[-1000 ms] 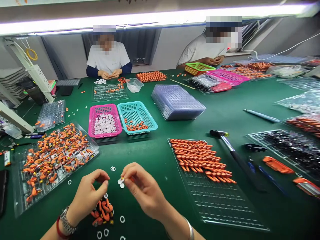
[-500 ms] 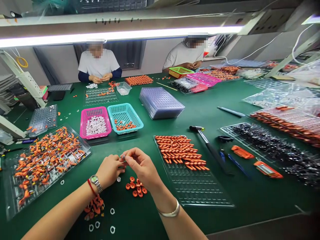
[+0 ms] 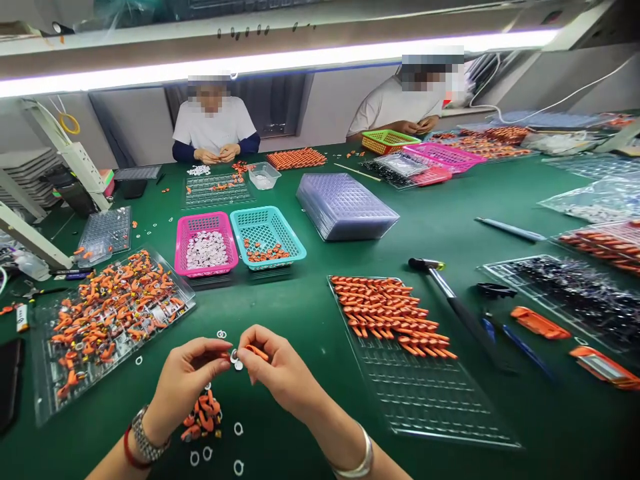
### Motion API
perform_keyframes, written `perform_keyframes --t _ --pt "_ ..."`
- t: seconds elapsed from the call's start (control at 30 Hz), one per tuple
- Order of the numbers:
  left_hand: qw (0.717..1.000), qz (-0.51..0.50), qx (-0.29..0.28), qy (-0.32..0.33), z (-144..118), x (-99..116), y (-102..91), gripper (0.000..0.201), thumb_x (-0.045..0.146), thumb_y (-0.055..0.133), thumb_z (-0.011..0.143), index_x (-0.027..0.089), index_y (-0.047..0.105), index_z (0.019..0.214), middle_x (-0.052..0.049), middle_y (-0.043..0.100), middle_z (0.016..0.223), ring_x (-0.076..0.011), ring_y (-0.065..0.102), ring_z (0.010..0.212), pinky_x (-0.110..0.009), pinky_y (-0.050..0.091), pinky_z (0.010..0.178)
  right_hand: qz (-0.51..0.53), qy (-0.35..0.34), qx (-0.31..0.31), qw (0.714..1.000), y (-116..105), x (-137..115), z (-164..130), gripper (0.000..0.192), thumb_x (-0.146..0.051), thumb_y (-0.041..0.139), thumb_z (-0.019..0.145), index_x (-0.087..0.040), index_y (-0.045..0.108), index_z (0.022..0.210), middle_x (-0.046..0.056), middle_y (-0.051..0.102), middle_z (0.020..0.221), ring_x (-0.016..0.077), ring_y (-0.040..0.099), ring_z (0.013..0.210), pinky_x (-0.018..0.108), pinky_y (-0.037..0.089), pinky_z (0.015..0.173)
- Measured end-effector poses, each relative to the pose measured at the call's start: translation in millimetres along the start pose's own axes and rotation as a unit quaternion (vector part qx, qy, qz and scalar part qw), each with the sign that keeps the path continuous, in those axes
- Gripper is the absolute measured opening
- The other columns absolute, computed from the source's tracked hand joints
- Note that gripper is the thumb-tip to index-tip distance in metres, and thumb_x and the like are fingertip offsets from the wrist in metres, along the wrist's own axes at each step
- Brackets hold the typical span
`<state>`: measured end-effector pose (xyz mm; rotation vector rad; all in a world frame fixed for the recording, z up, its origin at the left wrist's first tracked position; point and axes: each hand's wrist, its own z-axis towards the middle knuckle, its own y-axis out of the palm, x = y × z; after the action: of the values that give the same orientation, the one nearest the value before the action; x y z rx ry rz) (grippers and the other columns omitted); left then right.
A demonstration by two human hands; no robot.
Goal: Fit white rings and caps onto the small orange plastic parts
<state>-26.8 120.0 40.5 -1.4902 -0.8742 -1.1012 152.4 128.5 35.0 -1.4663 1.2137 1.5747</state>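
My left hand is closed in a pinch, thumb and forefinger at a small white ring. Close beside it, my right hand has its fingers curled round a small orange part, whose full shape the fingers hide. A small white disc shows just below the fingertips. Under my left hand lies a pile of orange lever-like parts, with loose white rings around it on the green table.
At left, a clear tray bears orange assemblies. A pink basket and blue basket stand ahead, near stacked clear trays. At right are a tray of orange parts and a hammer. Two people sit opposite.
My hands have come down towards me and moved slightly apart. An orange part now shows in my right hand. The orange round caps have gone out of sight. The view has turned left.
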Motion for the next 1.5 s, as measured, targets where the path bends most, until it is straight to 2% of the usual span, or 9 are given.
perform_keyframes --t 0.17,0.33,0.53,0.73,0.97,1.13,1.2,1.33,1.5 --pt "0.998 -0.045 0.05 0.016 -4 -1 2.4 0.016 0.027 0.072 0.075 0.02 0.079 0.088 -0.002 0.07 0.073 -0.0175 0.069 0.07 -0.024 0.057 0.064 0.039 0.031 -0.006 0.999 5 7 1 0.029 -0.044 0.066 0.079 -0.02 0.05 0.075 -0.008 0.043 0.059 0.0092 0.04 0.051 0.023 0.036 0.052" --pt "0.997 -0.064 0.033 0.001 -3 -3 4.6 0.012 0.024 0.078 0.07 0.018 0.077 0.081 -0.003 0.074 0.07 -0.0179 0.069 0.063 -0.024 0.058 0.058 0.022 0.033 0.01 0.999 7 11 1 0.029 -0.044 0.064 0.081 -0.021 0.049 0.075 -0.007 0.042 0.061 0.0098 0.038 0.052 0.023 0.031 0.05" --pt "0.999 -0.032 0.036 0.01 -4 -5 6.7 0.011 0.022 0.079 0.068 0.018 0.073 0.077 -0.001 0.075 0.07 -0.0171 0.07 0.064 -0.024 0.059 0.062 -0.042 0.027 0.019 0.999 11 12 -2 0.021 -0.036 0.061 0.082 -0.021 0.049 0.074 -0.007 0.04 0.063 0.011 0.034 0.056 0.024 0.029 0.051" --pt "0.997 0.054 0.04 0.03 -6 -6 6.1 0.009 0.025 0.075 0.074 0.019 0.07 0.079 0.0 0.074 0.073 -0.0164 0.069 0.066 -0.024 0.057 0.064 -0.095 0.01 0.041 0.995 11 8 -3 0.016 -0.031 0.057 0.082 -0.02 0.049 0.072 -0.006 0.041 0.063 0.0115 0.035 0.056 0.025 0.03 0.052" --pt "0.973 0.229 0.018 0.028 6 -23 -9.5 0.008 0.016 0.071 0.079 0.022 0.071 0.084 -0.002 0.071 0.08 -0.0229 0.065 0.078 -0.037 0.051 0.072 -0.068 0.007 0.099 0.993 -11 0 1 0.023 -0.04 0.061 0.082 -0.022 0.051 0.073 -0.007 0.039 0.057 0.0111 0.037 0.051 0.024 0.032 0.048" --pt "0.945 0.321 0.0 0.063 14 -28 2.1 0.024 0.01 0.062 0.084 0.023 0.073 0.102 -0.009 0.067 0.097 -0.0284 0.058 0.091 -0.046 0.046 0.081 -0.095 0.021 0.077 0.992 -12 5 4 0.021 -0.036 0.06 0.082 -0.022 0.049 0.072 -0.008 0.038 0.057 0.0102 0.033 0.049 0.024 0.029 0.046" --pt "0.935 0.343 -0.012 0.084 15 -27 9.9 0.029 0.007 0.057 0.087 0.026 0.075 0.1 -0.01 0.066 0.103 -0.0294 0.056 0.095 -0.048 0.044 0.083 -0.097 0.02 0.07 0.993 -9 6 4 0.021 -0.036 0.061 0.082 -0.022 0.05 0.071 -0.008 0.039 0.058 0.0103 0.034 0.05 0.024 0.029 0.047" --pt "0.929 0.351 -0.036 0.112 17 -24 18.4 0.023 0.011 0.062 0.086 0.028 0.077 0.085 -0.007 0.068 0.098 -0.028 0.057 0.092 -0.045 0.042 0.081 -0.03 0.045 0.038 0.998 -7 5 5 0.027 -0.042 0.066 0.081 -0.021 0.051 0.073 -0.007 0.046 0.058 0.011 0.042 0.053 0.023 0.035 0.05" --pt "0.949 0.293 -0.017 0.114 13 -22 16.7 0.019 0.014 0.058 0.088 0.023 0.072 0.079 -0.005 0.07 0.083 -0.0242 0.059 0.079 -0.04 0.045 0.075 0.185 0.071 -0.037 0.98 -6 7 5 0.038 -0.05 0.076 0.075 -0.019 0.054 0.074 -0.005 0.054 0.061 0.0102 0.051 0.055 0.025 0.046 0.06"
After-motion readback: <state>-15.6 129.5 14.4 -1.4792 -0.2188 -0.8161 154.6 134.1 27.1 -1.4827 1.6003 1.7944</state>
